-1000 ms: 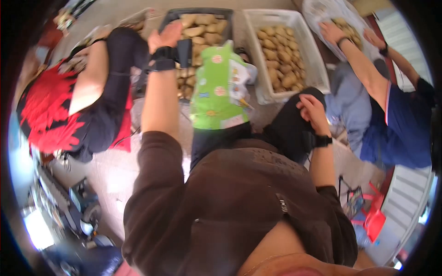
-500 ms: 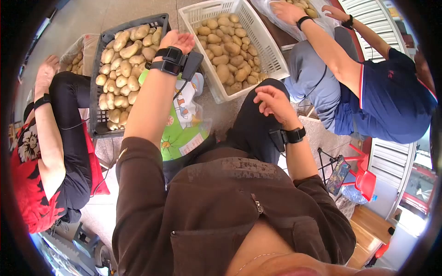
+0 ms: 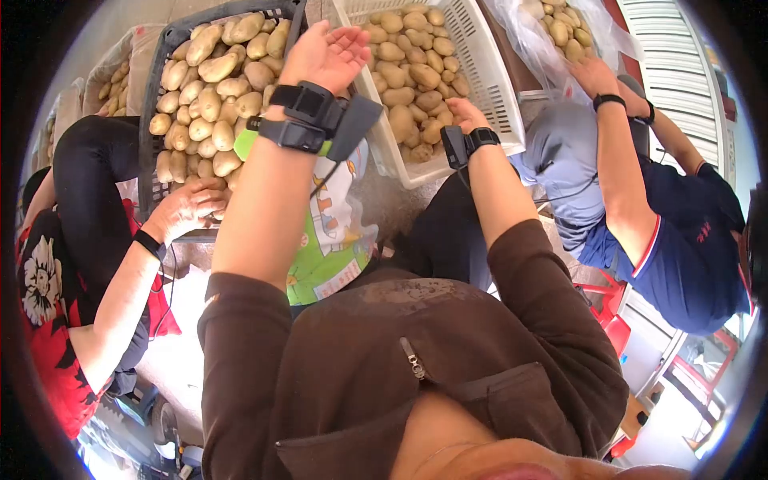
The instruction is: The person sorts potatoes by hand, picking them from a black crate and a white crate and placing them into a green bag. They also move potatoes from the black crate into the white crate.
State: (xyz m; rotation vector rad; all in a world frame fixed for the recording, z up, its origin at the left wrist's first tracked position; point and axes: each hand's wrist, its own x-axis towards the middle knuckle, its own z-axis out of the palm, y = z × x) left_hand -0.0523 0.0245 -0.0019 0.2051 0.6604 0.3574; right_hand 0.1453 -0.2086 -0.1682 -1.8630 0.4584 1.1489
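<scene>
My left hand hovers palm up between the two crates, fingers stretched out and nothing lying in the palm. To its left is a black plastic crate heaped with large potatoes. My right hand reaches over the near right part of a white slatted crate, its fingers partly foreshortened and extended close over the smaller potatoes. No potato shows in its grip. Each of my wrists wears a black strapped device.
At left, a co-worker's hand touches potatoes at the black crate's near corner. At right, another person's hands are at a clear plastic bag of potatoes. A green printed bag lies before my lap; a sack of potatoes stands far left.
My right hand has moved forward from above my knee to over the white crate. My left hand has shifted up and right. The left co-worker's hand has come to the black crate.
</scene>
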